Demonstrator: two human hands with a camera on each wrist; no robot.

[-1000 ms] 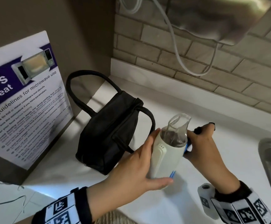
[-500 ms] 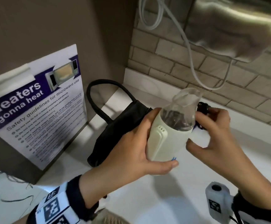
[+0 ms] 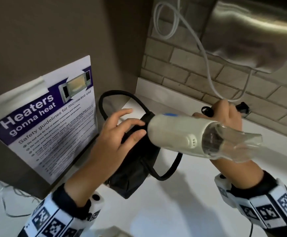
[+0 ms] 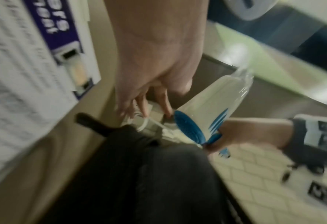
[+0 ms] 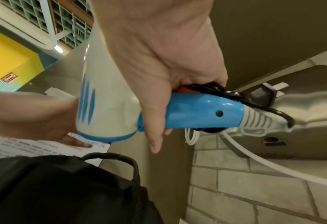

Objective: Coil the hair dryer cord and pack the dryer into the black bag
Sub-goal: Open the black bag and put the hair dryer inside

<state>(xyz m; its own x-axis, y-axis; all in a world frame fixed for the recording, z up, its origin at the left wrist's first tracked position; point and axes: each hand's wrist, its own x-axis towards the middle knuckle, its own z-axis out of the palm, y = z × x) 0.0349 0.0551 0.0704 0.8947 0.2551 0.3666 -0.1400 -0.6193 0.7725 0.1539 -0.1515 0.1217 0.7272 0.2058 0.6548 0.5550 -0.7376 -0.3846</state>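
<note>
Right hand [image 3: 225, 117] grips the dryer [image 3: 178, 135] by its blue handle [image 5: 202, 110], fingers wrapped round handle and the bundled black cord [image 5: 212, 88] together. Dryer is held in the air above the bag [image 3: 132, 161], barrel roughly level, clear nozzle [image 3: 231, 144] pointing right and toward the viewer. Head view hides the handle behind the barrel; only a loop of cord and the plug [image 3: 242, 106] stick out past the knuckles. Right wrist view fills that in: handle, grey strain relief, cord pressed against the handle under the fingers, plug prongs just beyond. Left hand [image 3: 115, 142] rests on top of the bag, fingers spread and only slightly bent, holding nothing that I can make out; whether it pinches fabric I cannot tell. Left wrist view is blurred, but it shows the dryer's blue rear grille [image 4: 187, 128], which faces away in the head view, just above the bag's dark top. Bag sits on the white counter [image 3: 182, 202] beside a microwave poster [image 3: 50, 120], one strap standing up at the back, the other looped forward on the counter. Whether the bag is open cannot be told. A white cable [image 3: 206, 53] hangs on the brick wall under a steel dispenser [image 3: 259, 31].
</note>
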